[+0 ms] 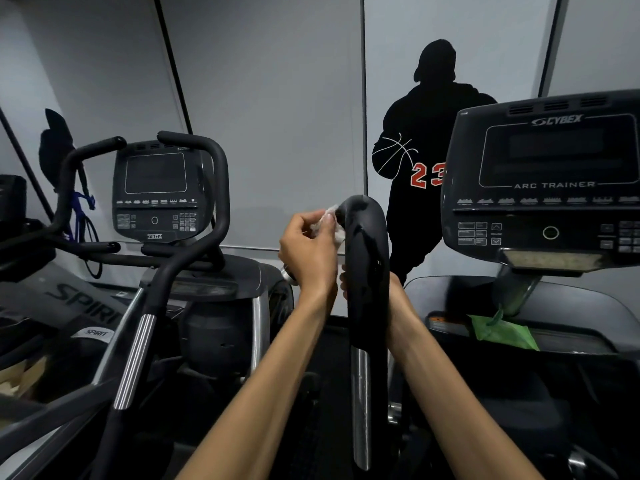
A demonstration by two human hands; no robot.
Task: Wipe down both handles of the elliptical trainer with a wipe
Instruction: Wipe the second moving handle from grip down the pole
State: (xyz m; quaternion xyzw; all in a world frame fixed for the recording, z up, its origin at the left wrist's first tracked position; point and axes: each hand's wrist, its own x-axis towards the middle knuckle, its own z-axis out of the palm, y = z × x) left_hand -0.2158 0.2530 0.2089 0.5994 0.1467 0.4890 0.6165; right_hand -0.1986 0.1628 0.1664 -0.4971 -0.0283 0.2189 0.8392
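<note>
Your left hand (308,249) pinches the crumpled white wipe (329,223) just left of the upright curved black handle (367,258); your right hand (344,282), mostly hidden behind, grip unclear.

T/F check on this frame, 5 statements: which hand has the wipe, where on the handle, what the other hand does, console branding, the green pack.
1. The left hand pinches the white wipe. True.
2. The wipe is against the lower chrome section of the handle. False: it sits by the curved top of the black grip.
3. The right hand is resting on the console. False: it is mostly hidden behind the handle's black grip, with only fingertips showing; it seems to hold the grip.
4. The console on the right reads CYBEX and ARC TRAINER. True.
5. A green wipe pack lies on the machine below that console. True.
</note>
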